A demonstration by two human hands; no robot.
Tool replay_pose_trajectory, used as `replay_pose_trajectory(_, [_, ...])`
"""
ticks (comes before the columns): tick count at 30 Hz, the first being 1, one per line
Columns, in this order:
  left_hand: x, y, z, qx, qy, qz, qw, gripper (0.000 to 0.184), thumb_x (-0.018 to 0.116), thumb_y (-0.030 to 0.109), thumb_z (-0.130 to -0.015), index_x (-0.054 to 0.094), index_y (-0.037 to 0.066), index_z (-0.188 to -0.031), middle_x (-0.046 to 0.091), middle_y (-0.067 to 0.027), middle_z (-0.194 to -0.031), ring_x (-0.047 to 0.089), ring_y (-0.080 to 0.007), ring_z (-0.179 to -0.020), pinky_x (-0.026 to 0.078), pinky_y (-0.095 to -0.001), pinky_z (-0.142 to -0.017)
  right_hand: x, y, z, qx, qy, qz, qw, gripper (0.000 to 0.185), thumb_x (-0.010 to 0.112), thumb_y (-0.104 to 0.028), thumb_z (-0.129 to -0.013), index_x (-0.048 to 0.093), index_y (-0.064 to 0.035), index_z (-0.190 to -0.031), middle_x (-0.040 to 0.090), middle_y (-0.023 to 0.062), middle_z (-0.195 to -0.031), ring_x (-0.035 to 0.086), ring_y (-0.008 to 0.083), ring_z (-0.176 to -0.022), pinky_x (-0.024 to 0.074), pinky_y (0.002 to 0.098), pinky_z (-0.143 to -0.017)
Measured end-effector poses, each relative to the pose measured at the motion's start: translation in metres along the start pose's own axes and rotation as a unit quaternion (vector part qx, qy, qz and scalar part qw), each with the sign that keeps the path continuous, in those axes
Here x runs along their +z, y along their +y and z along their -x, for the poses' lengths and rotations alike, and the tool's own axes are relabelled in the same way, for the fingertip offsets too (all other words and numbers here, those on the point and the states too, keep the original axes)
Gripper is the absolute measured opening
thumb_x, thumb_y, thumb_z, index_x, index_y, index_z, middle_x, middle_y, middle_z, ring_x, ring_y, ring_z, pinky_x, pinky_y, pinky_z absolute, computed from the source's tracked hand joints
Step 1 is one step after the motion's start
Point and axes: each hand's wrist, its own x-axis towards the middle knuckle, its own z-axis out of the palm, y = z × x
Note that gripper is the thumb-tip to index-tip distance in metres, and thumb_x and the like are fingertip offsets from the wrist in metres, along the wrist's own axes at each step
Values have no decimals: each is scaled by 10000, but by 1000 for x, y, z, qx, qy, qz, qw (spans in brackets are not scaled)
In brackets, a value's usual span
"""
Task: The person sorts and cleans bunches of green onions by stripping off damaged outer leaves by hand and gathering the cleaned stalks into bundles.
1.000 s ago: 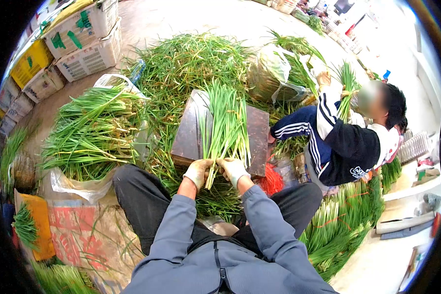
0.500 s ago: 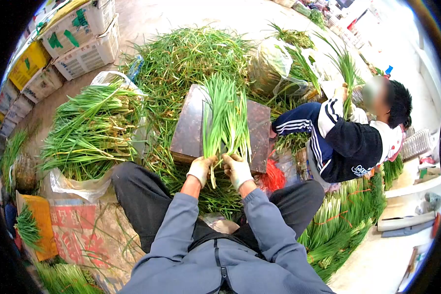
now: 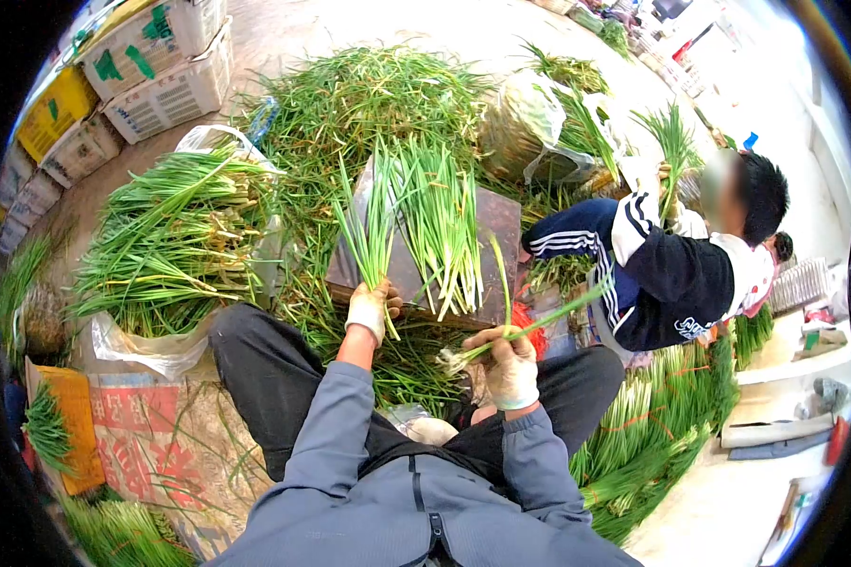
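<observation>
1. Reference: low brown stand. A bundle of green stalks lies on its top.
2. Left hand (gloved): closed around the lower end of a small bunch; the leaves extend over the stand's left side.
3. Right hand (also gloved): fingers gripping a few separate stalks just off the stand's near right corner, pale ends pointing left.
4. Loose leaf pile: beyond the stand. Stacked heap: left of it.
5. Seated co-worker: right of the stand.
</observation>
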Motion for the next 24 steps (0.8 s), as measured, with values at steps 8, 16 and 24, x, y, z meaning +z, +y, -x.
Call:
replay_pose_trajectory(8, [0,8,11,-26,0,-28,999,111,596,208,-977,598,100,-1003,561,8,-777,440,-96,-501,350,-254,-444,-38,127,-116,96,62,665,738,411,715,-293,-823,651,45,-1047,713,224,-907,713,313,-886,554,386,-790])
replay_pose_trajectory(16, [-6,13,12,-61,-51,33,996,355,450,145,-858,628,36,-1145,601,-47,-807,474,-127,-557,408,-265,-501,-37,128,-141,2,113,698,707,423,727,-328,-800,697,15,-1046,726,189,-916,694,281,-826,522,374,-778])
replay_pose_trajectory(24, [-9,-7,4,-2,-70,-25,997,273,464,173,-851,627,68,-1043,583,-62,-799,522,-184,-594,469,-351,-559,42,103,-137,85,-25,662,745,353,770,-231,-810,689,-51,-1103,723,171,-982,696,320,-888,536,389,-812])
